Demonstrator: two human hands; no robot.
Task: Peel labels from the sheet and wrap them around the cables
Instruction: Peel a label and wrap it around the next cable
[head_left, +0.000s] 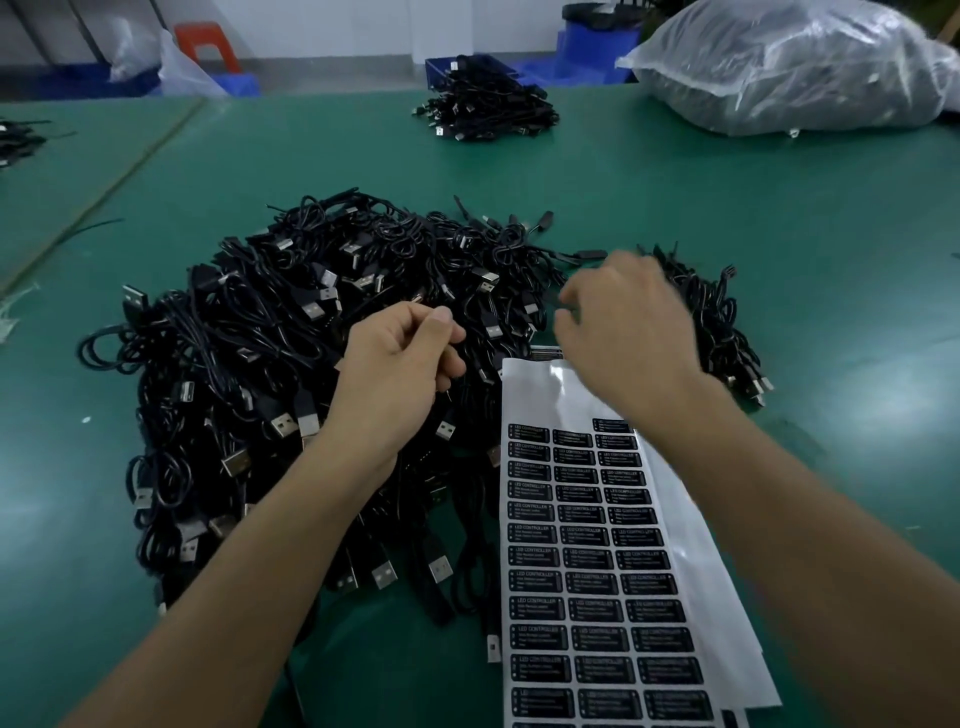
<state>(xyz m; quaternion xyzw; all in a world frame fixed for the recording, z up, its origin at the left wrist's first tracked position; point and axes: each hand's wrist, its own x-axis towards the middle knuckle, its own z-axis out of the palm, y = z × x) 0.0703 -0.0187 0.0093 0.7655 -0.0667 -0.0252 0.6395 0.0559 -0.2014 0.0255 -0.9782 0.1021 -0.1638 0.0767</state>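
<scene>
A big heap of black USB cables lies on the green table. My left hand hovers over the heap's right side, its fingers and thumb curled round a thin black cable. A white sheet of black labels lies to the right of the heap, and its upper part is bare backing. My right hand is blurred above the sheet's top edge, fingers loosely curled downward, with nothing seen in them. A smaller bunch of cables lies just past it.
Another pile of black cables sits at the table's far side. A large clear plastic bag full of dark cables lies at the far right. Blue crates and a red stool stand beyond the table.
</scene>
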